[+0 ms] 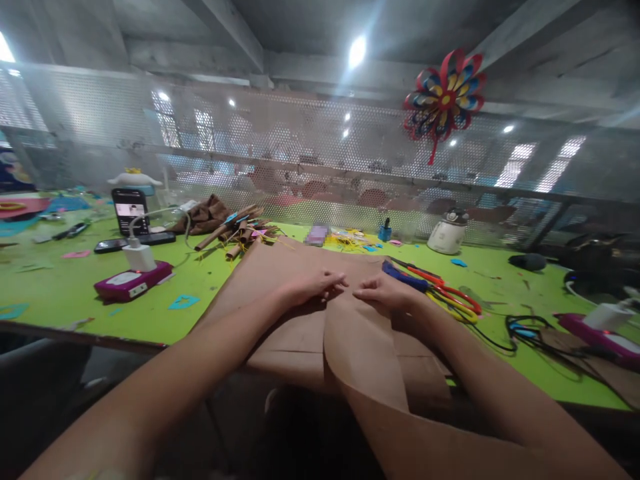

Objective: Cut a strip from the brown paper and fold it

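We are creasing the brown paper sheet (300, 280), which lies on the green table (70, 287) under both palms. Our left hand (313, 285) and right hand (385, 291) press flat with fingers spread, fingertips nearly meeting, gripping nothing. Next, it seems, comes firm pressure along the fold; scissors (440, 287) lie just beyond the right hand
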Action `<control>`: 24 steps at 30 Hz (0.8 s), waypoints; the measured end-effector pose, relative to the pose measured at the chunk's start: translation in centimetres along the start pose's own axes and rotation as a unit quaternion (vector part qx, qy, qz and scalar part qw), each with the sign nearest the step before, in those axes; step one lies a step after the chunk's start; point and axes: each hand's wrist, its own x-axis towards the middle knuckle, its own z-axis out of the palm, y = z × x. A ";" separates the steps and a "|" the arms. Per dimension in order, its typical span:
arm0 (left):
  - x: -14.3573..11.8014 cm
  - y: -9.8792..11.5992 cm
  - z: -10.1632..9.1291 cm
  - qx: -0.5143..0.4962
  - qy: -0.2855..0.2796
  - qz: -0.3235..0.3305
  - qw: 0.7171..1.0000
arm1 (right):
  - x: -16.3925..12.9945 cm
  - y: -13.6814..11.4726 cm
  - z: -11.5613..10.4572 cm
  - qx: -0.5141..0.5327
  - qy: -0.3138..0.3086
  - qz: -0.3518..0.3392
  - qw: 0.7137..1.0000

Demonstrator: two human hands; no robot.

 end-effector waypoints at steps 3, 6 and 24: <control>-0.2 0.3 0.3 0.115 -0.016 0.068 0.991 | 0.2 0.0 0.4 -0.056 0.014 -0.041 0.997; -0.1 0.2 0.2 0.179 -0.021 0.118 0.976 | 0.2 0.0 0.4 -0.096 0.028 -0.068 0.993; 0.7 -0.6 0.1 0.360 0.021 0.144 0.921 | 0.8 0.9 1.1 -0.289 0.099 -0.170 0.937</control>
